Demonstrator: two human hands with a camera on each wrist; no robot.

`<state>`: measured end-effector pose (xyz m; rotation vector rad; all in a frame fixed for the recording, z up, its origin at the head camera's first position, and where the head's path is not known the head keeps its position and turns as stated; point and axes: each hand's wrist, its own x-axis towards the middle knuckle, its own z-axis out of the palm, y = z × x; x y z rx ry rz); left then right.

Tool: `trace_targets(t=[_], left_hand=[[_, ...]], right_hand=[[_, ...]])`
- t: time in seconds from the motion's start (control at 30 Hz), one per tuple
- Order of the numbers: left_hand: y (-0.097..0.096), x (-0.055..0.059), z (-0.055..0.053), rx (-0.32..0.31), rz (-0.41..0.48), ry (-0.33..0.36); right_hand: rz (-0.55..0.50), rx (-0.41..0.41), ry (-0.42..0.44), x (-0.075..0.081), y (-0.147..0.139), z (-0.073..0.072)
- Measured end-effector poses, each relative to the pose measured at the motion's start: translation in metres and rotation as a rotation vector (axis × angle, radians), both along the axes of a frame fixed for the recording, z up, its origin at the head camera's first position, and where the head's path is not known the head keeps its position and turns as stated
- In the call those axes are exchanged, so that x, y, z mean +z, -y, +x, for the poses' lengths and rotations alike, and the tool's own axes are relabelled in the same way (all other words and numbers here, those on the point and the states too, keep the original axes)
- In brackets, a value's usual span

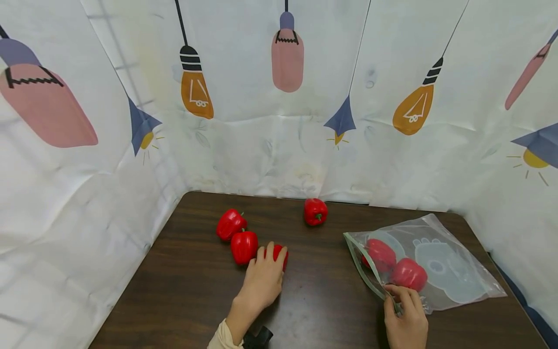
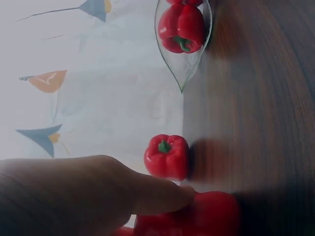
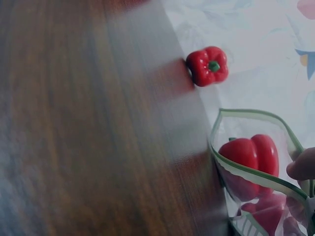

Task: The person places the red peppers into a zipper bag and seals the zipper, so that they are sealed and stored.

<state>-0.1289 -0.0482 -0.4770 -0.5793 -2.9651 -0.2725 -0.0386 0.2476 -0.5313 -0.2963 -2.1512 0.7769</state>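
My left hand (image 1: 260,281) grips a red bell pepper (image 2: 216,216) on the table, its fingers over the top; the thumb lies against it in the left wrist view. Two more peppers stand just to its left: one close by (image 1: 244,247), another behind (image 1: 231,224). With thumb and fingers, my right hand (image 1: 406,315) pinches the near edge of a clear zip bag (image 1: 475,286). The bag's green-edged mouth gapes toward the left. Inside it lie two red peppers, one nearer the mouth (image 3: 266,152) and one nearer my right hand (image 1: 409,274).
A lone red pepper (image 1: 316,212) sits at the table's back edge, between the hands. The dark wooden table (image 1: 322,276) meets white curtains (image 1: 244,155) printed with lamps at the back and sides. A black strap piece (image 1: 258,337) shows at my left wrist.
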Motion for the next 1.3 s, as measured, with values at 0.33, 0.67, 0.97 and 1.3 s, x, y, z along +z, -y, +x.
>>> trace_targets(t=[0.33,0.67,0.97,1.3], left_hand=[[0.009,0.004,-0.009,0.002,0.210,0.190],[0.007,0.001,-0.021,0.032,0.644,0.397],[0.004,-0.011,-0.029,0.084,0.862,0.457],[-0.010,-0.016,-0.026,0.042,0.963,0.537]], right_hand=[[0.008,-0.006,0.003,0.000,0.000,0.000],[0.017,-0.003,-0.003,-0.001,-0.001,0.000],[0.017,0.012,-0.020,-0.002,-0.001,0.000],[0.021,0.002,-0.002,-0.001,-0.001,-0.001]])
